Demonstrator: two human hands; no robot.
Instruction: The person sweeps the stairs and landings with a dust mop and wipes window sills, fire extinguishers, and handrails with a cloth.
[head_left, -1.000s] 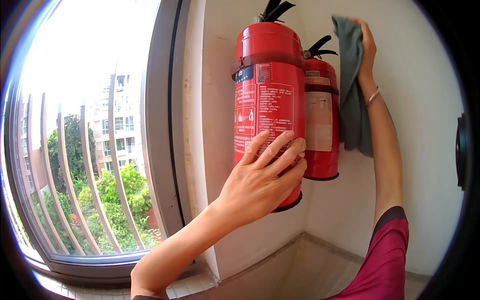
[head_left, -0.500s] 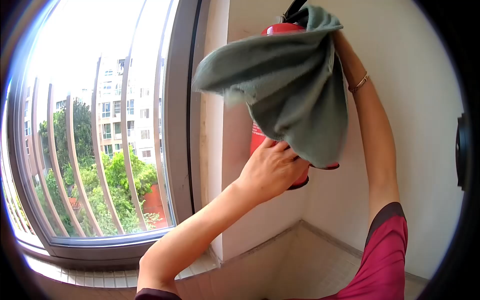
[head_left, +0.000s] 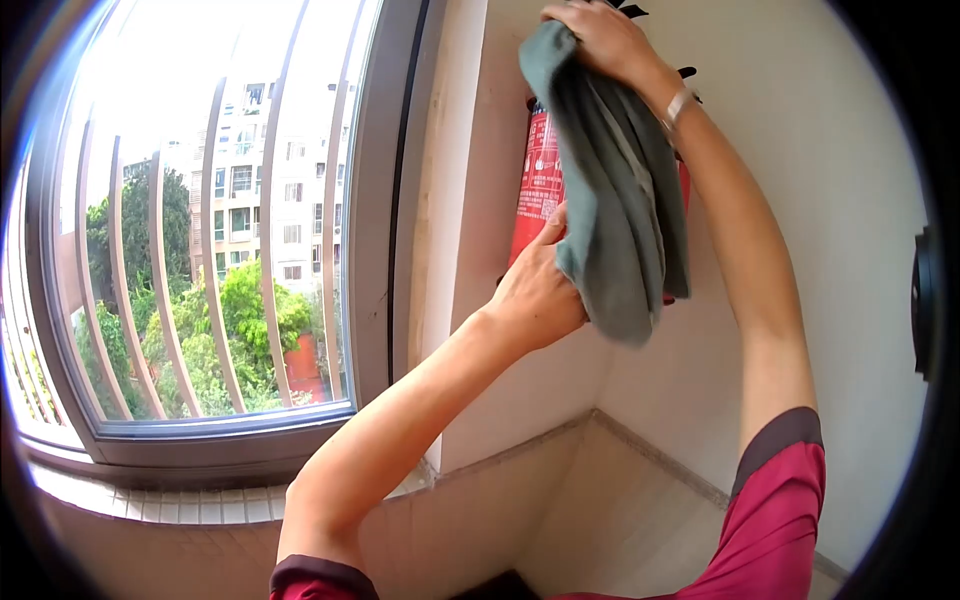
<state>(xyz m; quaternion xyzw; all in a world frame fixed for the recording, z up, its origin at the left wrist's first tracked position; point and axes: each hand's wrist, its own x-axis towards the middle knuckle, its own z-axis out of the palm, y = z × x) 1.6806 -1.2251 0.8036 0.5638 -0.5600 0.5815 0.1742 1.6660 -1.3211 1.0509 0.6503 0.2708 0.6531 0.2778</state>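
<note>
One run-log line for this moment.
right hand: holds cloth, hanging across front extinguisher | left hand: low on front extinguisher, partly behind cloth | rear extinguisher: mostly hidden

We see strong daylight pouring through the barred window (head_left: pixel 212 250) on the left, its sky (head_left: pixel 150 60) burnt out to white. The plain wall (head_left: pixel 840 250) opposite is softly lit, dimming lower down. Fisheye distortion bows the bars (head_left: pixel 268 200); black vignetting swallows the corners; the grey-green cloth (head_left: pixel 610 190) blurs slightly.
</note>
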